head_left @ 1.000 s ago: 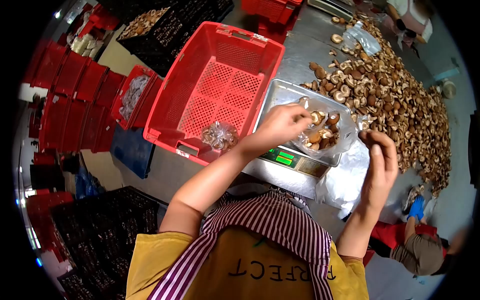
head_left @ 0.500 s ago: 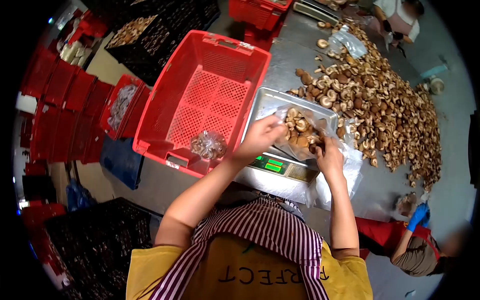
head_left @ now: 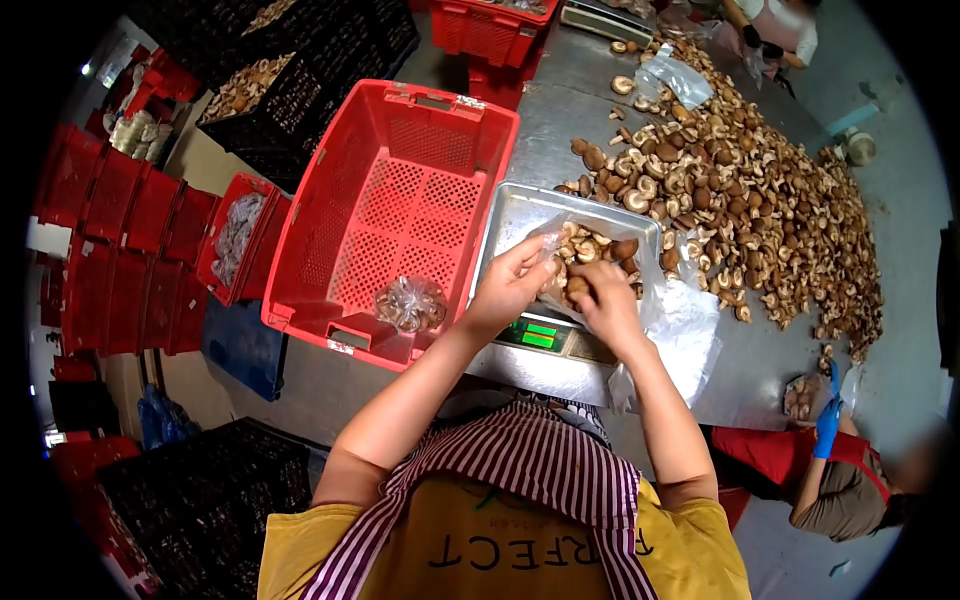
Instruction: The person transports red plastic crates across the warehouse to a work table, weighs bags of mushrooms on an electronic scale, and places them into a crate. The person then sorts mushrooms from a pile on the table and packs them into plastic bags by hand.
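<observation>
A clear plastic bag (head_left: 566, 222) of shiitake mushrooms (head_left: 588, 246) rests on the metal tray (head_left: 512, 212) of a scale (head_left: 545, 336) with a lit green display. My left hand (head_left: 508, 288) pinches the bag's left edge, thumb and fingers closed on the film. Over the bag's mouth, my right hand (head_left: 608, 305) has its fingers curled round a brown mushroom among the others. Its fingertips are partly hidden. Just right of the scale lie more clear bags (head_left: 685, 335).
Left of the scale stands a red crate (head_left: 290, 270) with one filled bag (head_left: 410, 304) inside. A large mushroom heap (head_left: 740, 200) covers the table's right side. A co-worker's blue-gloved hand (head_left: 828, 425) is at lower right; another person (head_left: 775, 30) is at the far end.
My right hand has moved from the bag's right edge in over the mushrooms, fingers curling among them. My left hand stays at the bag's left side. The view has shifted slightly.
</observation>
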Tool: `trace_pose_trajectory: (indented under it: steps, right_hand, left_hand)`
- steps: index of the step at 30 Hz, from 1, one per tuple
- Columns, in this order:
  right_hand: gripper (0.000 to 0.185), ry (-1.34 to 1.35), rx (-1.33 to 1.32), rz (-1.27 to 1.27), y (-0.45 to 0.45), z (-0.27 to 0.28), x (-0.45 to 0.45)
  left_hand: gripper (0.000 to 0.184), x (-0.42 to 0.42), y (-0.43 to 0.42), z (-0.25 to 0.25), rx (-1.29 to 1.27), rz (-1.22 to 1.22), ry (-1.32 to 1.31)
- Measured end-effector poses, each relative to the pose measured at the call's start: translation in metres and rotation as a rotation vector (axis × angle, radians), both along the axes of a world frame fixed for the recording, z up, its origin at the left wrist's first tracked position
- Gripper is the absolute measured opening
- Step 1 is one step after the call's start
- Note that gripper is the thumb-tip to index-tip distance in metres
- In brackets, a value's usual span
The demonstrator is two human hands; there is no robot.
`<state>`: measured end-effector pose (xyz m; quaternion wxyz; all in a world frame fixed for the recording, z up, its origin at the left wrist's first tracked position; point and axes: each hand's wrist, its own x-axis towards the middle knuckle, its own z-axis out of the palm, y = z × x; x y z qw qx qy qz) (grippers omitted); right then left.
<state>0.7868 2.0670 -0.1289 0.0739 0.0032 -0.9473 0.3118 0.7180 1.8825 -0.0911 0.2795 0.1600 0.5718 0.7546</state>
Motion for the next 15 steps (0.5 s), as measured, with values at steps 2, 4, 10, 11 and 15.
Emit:
trace_pose_trajectory:
  steps: [2, 4, 10, 11, 15]
  right_hand:
    - [0.029, -0.124, -0.481, -0.142, 0.019, -0.006, -0.001]
    - [0.028, -0.218, -1.075, -0.312, 0.037, -0.003, -0.004]
    - [0.017, -0.145, -0.401, -0.317, 0.053, -0.012, -0.033]
    - [0.018, -0.121, -0.105, -0.278, 0.039, -0.003, -0.038]
    - [0.016, -0.102, 0.454, -0.076, 0.019, -0.012, -0.055]
  left_hand:
    - [0.042, 0.001, -0.003, -0.001, -0.033, 0.027, -0.001]
    - [0.042, 0.002, -0.003, 0.005, -0.042, 0.02, -0.011]
    - [0.04, 0.002, 0.004, -0.001, -0.07, -0.02, -0.033]
    - [0.04, 0.003, 0.006, -0.001, -0.072, -0.023, -0.033]
    - [0.04, 0.004, 0.013, 0.0, -0.061, -0.002, -0.003]
